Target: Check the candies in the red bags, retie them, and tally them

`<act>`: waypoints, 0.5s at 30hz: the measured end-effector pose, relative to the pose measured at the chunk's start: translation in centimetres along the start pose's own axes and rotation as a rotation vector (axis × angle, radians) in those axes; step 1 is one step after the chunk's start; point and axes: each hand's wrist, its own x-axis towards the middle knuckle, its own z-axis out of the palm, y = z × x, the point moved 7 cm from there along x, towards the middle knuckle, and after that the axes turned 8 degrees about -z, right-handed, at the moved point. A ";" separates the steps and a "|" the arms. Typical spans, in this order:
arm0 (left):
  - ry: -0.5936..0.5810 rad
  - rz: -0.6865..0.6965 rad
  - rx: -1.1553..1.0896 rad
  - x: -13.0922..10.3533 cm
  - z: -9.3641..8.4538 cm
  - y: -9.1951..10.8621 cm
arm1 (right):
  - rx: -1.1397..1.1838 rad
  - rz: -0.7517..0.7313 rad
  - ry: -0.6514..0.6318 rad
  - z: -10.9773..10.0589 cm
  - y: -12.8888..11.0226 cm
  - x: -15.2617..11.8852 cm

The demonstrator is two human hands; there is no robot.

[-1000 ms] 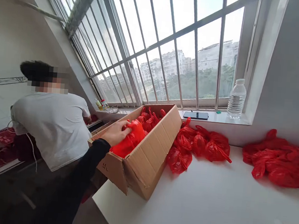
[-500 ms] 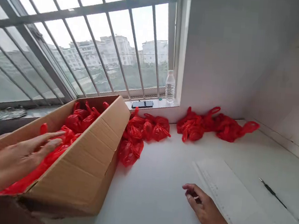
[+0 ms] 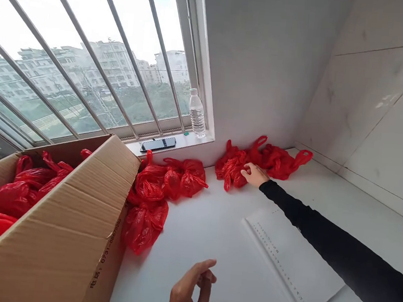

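Observation:
My right hand (image 3: 255, 176) reaches to the back of the table, its fingers apart at the edge of a knotted red plastic bag (image 3: 233, 168). Whether the fingertips touch the bag I cannot tell. Just to the right, more red bags (image 3: 278, 161) with looped handles lie against the wall. Low in the middle of the view, my left hand (image 3: 192, 289) is over the white table (image 3: 187, 234), loosely curled with a gap between thumb and fingers and nothing in it.
On the left stands an open cardboard box (image 3: 55, 213) filled with red bags (image 3: 17, 196). Several tied bags (image 3: 151, 184) sit beside it. A phone (image 3: 158, 144) and a water bottle (image 3: 196, 115) rest on the windowsill. A notebook (image 3: 290, 262) lies under my right forearm.
My left hand has left the box and come to the middle over the table. My right hand has moved from beside the notebook to the bags at the back. The view has turned right.

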 end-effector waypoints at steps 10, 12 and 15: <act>-0.119 -0.367 -0.123 2.0 3.0 -4.4 | 0.070 0.063 0.007 1.3 1.1 -0.6; -0.117 -0.371 -0.113 2.4 2.7 -4.0 | 0.144 0.050 0.007 0.8 -0.3 -2.7; -0.064 -0.337 -0.087 2.3 2.8 -2.9 | 0.287 0.013 -0.042 1.3 -3.4 -7.2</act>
